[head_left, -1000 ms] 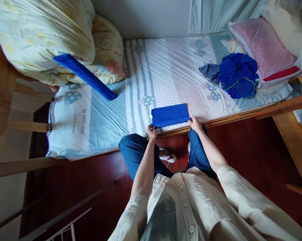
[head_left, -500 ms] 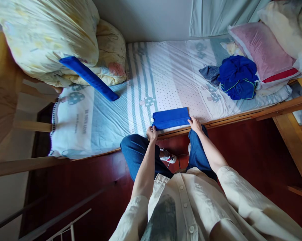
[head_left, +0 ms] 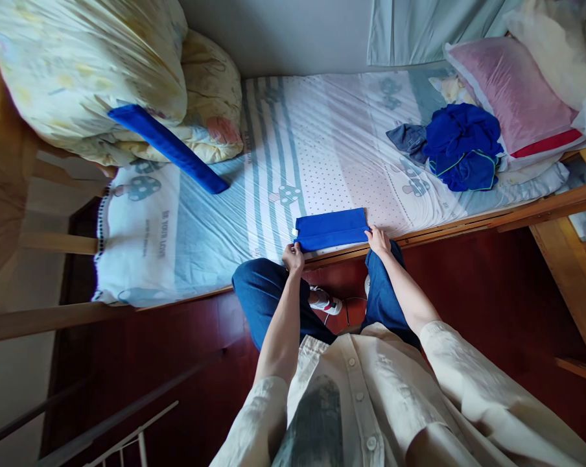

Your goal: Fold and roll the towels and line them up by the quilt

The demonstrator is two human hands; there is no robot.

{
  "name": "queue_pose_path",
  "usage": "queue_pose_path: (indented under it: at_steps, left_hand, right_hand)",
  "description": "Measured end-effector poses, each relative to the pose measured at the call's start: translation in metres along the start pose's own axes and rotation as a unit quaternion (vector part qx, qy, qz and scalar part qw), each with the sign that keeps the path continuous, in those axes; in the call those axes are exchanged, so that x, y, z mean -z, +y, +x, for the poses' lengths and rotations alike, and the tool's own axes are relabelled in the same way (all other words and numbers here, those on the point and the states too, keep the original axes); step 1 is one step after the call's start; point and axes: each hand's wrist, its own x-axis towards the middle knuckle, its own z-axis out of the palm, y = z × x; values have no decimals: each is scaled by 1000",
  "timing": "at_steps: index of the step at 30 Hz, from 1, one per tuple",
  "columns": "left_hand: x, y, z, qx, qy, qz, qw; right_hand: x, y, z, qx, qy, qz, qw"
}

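A folded blue cloth [head_left: 330, 228] lies flat at the front edge of the bed, with a small white tag on its left side. My left hand [head_left: 293, 257] pinches its near left corner between thumb and fingers. At the near right corner, my right hand [head_left: 379, 240] grips the cloth the same way. Further left, a long narrow blue folded strip [head_left: 169, 149] rests across the sheet, its far end leaning on the bedding. To the right is a crumpled heap of blue fabric [head_left: 463, 146] with a thin light green edge.
The bed's patterned sheet [head_left: 215, 233] stretches behind both hands. Bulky yellow bedding [head_left: 93, 65] is piled at the left. A grey cloth [head_left: 406, 140] and a pink pillow [head_left: 511, 91] lie at the right. A wooden rail [head_left: 448, 236] runs along the bed's front.
Both hands keep their hold on the folded cloth's near corners, and it stays in place. The view has shifted very slightly.
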Motion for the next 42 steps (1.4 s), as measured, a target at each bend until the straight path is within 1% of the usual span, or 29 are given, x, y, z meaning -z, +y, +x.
queue_pose_path:
  at_steps: [10, 16, 20, 24, 32, 37, 42]
  left_hand:
    - [2, 3, 0, 11, -12, 16, 1000]
    - [1, 0, 1, -4, -1, 1, 1000]
    - [0, -1, 1, -4, -9, 3, 1000]
    - [1, 0, -1, -11, 1, -5, 1000]
    - [4, 4, -5, -17, -2, 0, 1000]
    - [5, 6, -7, -37, 2, -16, 999]
    - [10, 10, -11, -78, 6, -11, 997]
  right_hand:
    - [2, -1, -1, -7, -8, -2, 1000]
    - [3, -2, -2, -5, -7, -3, 1000]
    - [3, -2, -2, -4, -7, -5, 1000]
    - [2, 0, -1, 2, -1, -1, 1000]
    - [1, 0, -1, 1, -1, 3, 1000]
    - [0, 0, 0, -1, 1, -3, 1000]
    - [-1, 2, 0, 8, 12, 10, 1000]
